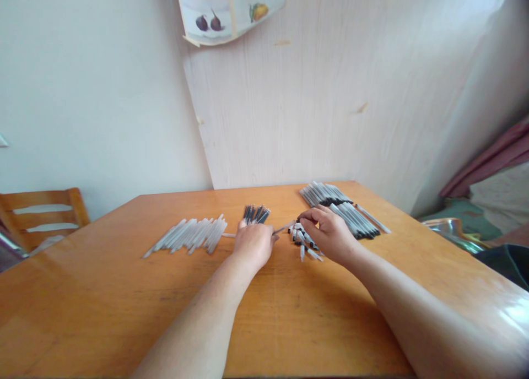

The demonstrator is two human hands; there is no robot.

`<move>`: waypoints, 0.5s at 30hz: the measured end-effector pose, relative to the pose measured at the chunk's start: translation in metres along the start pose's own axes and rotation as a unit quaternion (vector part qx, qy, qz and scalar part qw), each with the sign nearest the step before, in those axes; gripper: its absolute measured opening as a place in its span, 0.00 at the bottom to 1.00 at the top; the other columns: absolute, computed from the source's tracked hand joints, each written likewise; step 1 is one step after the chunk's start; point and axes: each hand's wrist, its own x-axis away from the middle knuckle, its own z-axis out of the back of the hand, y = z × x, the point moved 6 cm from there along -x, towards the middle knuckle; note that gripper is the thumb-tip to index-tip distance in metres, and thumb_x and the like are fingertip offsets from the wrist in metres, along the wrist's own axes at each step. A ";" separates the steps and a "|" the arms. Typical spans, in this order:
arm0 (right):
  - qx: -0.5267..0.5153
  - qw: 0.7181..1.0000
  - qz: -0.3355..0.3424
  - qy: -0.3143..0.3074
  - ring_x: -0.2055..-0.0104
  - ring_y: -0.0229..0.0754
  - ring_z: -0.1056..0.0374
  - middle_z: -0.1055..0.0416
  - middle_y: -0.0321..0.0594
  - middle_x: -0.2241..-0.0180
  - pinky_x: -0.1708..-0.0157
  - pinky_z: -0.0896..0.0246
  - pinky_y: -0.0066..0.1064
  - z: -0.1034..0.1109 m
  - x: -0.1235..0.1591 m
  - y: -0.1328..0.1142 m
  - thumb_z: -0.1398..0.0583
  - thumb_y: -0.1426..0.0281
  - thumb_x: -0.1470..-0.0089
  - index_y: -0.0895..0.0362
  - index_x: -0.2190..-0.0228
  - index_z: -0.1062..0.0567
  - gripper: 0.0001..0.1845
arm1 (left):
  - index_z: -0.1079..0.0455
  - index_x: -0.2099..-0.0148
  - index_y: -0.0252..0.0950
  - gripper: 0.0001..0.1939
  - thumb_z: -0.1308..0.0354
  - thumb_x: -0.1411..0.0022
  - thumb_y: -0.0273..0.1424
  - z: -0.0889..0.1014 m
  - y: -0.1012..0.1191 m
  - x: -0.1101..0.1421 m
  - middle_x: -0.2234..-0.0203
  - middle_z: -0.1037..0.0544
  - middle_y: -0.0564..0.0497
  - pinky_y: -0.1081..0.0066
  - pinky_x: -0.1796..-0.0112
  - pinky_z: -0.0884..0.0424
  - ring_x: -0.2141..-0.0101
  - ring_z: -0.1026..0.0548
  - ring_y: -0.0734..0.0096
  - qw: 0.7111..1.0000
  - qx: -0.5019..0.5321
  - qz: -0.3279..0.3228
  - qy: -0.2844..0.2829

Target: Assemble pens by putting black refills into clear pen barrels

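Observation:
My left hand [254, 244] is closed around a thin pen [284, 227] that points right and slightly up. My right hand [328, 233] pinches at the far end of that pen, where a small dark piece shows at the fingertips. Below the right fingers lies a loose heap of white and black pen caps [303, 240]. Just beyond my left hand is a bundle of dark refills [256, 214], its near end hidden by the hand. A whitish tube end [229, 235] juts out left of my left hand; whether it belongs to the held pen I cannot tell.
Many clear pen barrels [190, 234] lie side by side on the wooden table [124, 302]. At the right are two groups of dark-ended pens, a far one [324, 193] and a nearer one [355, 220], with a single pen [374, 219] beside them. A chair [45, 216] stands left.

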 end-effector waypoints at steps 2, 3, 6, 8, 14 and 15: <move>0.003 1.000 0.002 -0.005 0.64 0.40 0.34 0.29 0.40 0.70 0.63 0.41 0.31 0.000 0.000 0.000 0.45 0.69 0.42 0.56 0.68 0.23 0.10 | 0.25 0.63 0.40 0.16 0.52 0.35 0.41 0.000 0.001 0.000 0.68 0.20 0.44 0.56 0.57 0.42 0.61 0.24 0.55 1.000 -0.004 -0.002 -0.003; 0.005 1.000 0.003 -0.008 0.64 0.40 0.34 0.29 0.40 0.70 0.63 0.41 0.31 0.000 0.000 -0.001 0.45 0.69 0.43 0.56 0.68 0.23 0.10 | 0.25 0.63 0.40 0.16 0.51 0.35 0.41 0.001 0.001 0.000 0.67 0.20 0.43 0.56 0.56 0.42 0.61 0.24 0.55 1.000 -0.006 -0.002 -0.005; 0.017 0.999 0.010 -0.026 0.64 0.40 0.34 0.29 0.40 0.69 0.64 0.42 0.30 0.000 0.001 -0.004 0.45 0.71 0.44 0.56 0.68 0.23 0.09 | 0.24 0.62 0.39 0.17 0.51 0.35 0.41 0.002 0.002 0.001 0.67 0.20 0.42 0.56 0.56 0.42 0.61 0.24 0.55 1.000 -0.015 -0.002 -0.017; 0.025 0.999 0.013 -0.042 0.65 0.40 0.35 0.29 0.39 0.69 0.64 0.42 0.30 0.000 0.001 -0.006 0.44 0.72 0.45 0.56 0.68 0.23 0.09 | 0.24 0.62 0.39 0.17 0.51 0.35 0.41 0.002 0.002 0.001 0.67 0.20 0.42 0.56 0.56 0.42 0.61 0.24 0.55 0.999 -0.020 -0.001 -0.026; 0.043 0.997 0.005 -0.065 0.65 0.40 0.36 0.30 0.40 0.70 0.64 0.43 0.30 -0.001 0.002 -0.007 0.44 0.71 0.45 0.56 0.69 0.23 0.09 | 0.24 0.64 0.38 0.17 0.50 0.35 0.41 0.003 0.004 0.002 0.68 0.20 0.41 0.55 0.56 0.42 0.62 0.24 0.54 0.999 -0.026 -0.013 -0.025; 0.042 0.997 0.004 -0.065 0.65 0.41 0.36 0.30 0.40 0.70 0.64 0.43 0.30 -0.001 0.001 -0.007 0.44 0.71 0.45 0.56 0.69 0.23 0.09 | 0.24 0.64 0.38 0.17 0.50 0.36 0.41 0.002 0.005 0.002 0.68 0.20 0.41 0.55 0.56 0.42 0.62 0.24 0.54 0.999 -0.026 -0.016 -0.024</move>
